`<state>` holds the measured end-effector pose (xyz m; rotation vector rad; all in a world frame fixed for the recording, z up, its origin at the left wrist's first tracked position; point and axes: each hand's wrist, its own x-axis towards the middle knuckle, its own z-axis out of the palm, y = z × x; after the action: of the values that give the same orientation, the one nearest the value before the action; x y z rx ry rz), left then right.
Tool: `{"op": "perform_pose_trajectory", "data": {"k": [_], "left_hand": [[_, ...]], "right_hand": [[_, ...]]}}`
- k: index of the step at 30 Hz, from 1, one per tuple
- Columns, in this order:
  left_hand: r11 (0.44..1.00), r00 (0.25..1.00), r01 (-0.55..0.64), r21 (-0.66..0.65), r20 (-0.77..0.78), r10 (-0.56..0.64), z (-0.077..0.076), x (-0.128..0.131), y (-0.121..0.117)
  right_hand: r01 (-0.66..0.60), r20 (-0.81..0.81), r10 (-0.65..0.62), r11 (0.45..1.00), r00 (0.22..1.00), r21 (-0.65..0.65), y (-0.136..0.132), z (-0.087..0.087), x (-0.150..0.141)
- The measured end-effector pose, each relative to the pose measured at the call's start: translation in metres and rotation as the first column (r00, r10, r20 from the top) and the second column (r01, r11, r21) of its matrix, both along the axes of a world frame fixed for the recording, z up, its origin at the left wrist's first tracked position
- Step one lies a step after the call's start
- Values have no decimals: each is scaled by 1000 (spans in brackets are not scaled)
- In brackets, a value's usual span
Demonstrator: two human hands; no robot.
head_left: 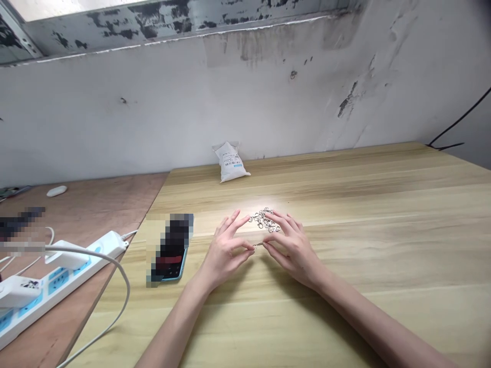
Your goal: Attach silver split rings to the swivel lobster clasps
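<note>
Between my two hands is a small silver metal clasp [259,244], pinched at both ends just above the wooden table. My left hand [226,250] grips its left end, where a ring seems to be, between thumb and forefinger. The right end is in the thumb and forefinger of my right hand [293,248]. The other fingers of both hands are spread. Just behind the fingertips lies a loose pile of silver clasps with rings [264,220], partly covered by my right fingers. The fine detail of the held piece is too small to make out.
A phone [174,250], partly pixelated, lies left of my left hand. At the back, a white labelled packet [231,162] rests near the wall. On the lower brown table [126,197] stands a white power strip [61,286] with plugs; its grey cable [125,286] loops over the table edge.
</note>
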<state>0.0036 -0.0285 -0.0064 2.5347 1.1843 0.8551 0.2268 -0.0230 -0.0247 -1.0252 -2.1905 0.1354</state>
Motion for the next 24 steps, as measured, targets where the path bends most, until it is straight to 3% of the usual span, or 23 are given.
{"op": "perform_pose_trajectory", "data": {"k": [7,16,24], "left_hand": [[999,1000,-14,-37,-24,13,0,1,-2],[985,986,-68,-157,138,90,9,3,-5],[963,966,-89,-255,214,146,13,10,-12]], "right_hand": [[19,31,-19,1000,999,3,-1,0,-1],[18,78,-19,1000,997,19,-8,8,-5],[31,55,-40,988,998,153,-17,9,-18]]}}
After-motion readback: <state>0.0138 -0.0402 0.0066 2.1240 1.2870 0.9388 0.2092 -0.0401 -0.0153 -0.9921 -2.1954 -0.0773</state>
